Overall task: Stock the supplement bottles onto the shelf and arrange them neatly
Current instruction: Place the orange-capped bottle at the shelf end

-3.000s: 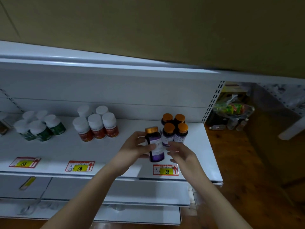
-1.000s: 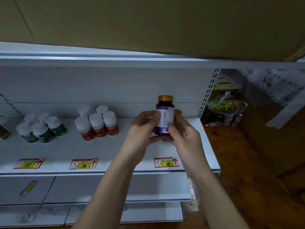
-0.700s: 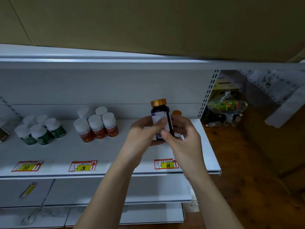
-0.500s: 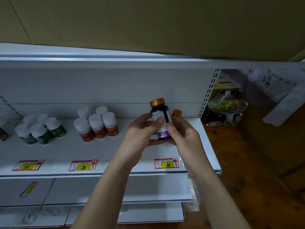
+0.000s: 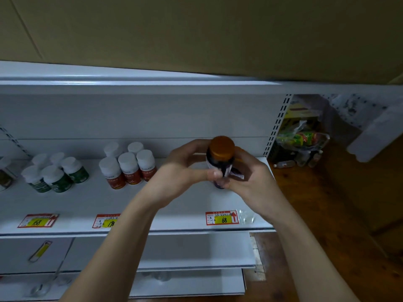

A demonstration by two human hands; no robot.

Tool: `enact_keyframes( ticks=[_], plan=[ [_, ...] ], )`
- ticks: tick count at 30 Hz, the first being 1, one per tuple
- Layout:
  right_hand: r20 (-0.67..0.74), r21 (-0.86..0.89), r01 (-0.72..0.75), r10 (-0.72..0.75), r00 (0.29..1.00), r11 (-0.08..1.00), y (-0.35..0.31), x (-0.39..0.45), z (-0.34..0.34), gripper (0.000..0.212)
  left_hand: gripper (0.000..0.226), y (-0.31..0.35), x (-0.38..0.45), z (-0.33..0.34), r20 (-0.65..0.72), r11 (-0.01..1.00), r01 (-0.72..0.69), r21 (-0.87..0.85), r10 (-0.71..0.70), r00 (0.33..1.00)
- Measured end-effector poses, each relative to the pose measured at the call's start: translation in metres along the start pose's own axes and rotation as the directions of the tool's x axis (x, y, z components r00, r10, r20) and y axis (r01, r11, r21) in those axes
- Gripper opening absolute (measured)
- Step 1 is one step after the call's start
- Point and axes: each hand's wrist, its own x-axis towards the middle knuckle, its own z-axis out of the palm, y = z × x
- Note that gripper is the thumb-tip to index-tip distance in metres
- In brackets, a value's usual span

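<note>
Both hands grasp one bottle above the right end of the shelf, clear of its surface. Left hand has fingers curled round the far side, thumb across the label; right hand cups the near side, fingertips at the base. Bottle appears rigid, light, with a smooth wall likely to slip; the body below the orange cap is judged the sound hold. Against half a second ago, it has tipped cap-first toward the camera, where it stood nearly upright.

Bare shelf lies open between the red-label bottles and the slotted upright, apparently unobstructed.
</note>
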Motion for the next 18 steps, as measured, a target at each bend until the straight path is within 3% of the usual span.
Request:
enact_keyframes(
  ticks=[4, 11, 18],
  plan=[
    [-0.023, -0.081, 0.058, -0.06, 0.998, 0.995, -0.002, 0.005, -0.003, 0.065, 0.059, 0.006, -0.002, -0.004, 0.064, 0.994, -0.071, 0.082, 0.065, 0.996],
    [-0.023, -0.116, 0.149, -0.153, 0.988, 0.982, -0.006, 0.005, -0.004, 0.068, 0.059, 0.013, -0.005, -0.005, 0.096, 0.985, -0.147, 0.087, 0.139, 0.986],
    [-0.038, -0.104, 0.043, -0.047, 0.998, 0.994, -0.011, 0.003, -0.003, 0.068, 0.064, 0.005, -0.006, -0.002, -0.004, 0.985, -0.146, 0.09, 0.147, 0.989]
  ],
)
